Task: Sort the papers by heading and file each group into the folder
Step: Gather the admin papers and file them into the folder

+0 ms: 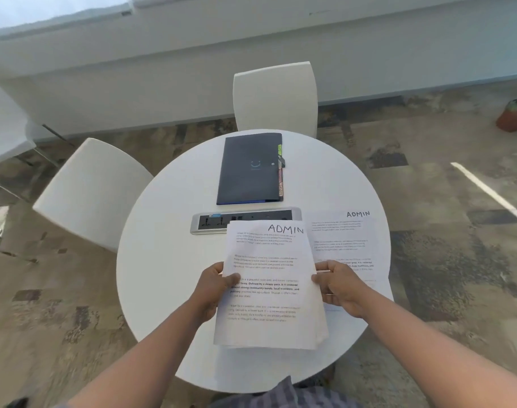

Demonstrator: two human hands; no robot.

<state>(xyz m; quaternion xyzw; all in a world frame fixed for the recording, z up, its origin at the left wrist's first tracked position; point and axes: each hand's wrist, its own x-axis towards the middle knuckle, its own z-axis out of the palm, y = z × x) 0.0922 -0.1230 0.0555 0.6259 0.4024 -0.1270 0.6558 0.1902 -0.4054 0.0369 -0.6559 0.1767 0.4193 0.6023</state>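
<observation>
Two white chairs [276, 98] flank round table [163, 275].

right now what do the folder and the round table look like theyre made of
Folder: probably matte plastic, dark and smooth with a dull sheen and a small snap closure; coated card is possible.
Round table: a smooth white top with a soft sheen, probably laminate or painted board; the core cannot be seen.

head: worn on head | faces forward-down | close above round table [163, 275] | single view
</observation>
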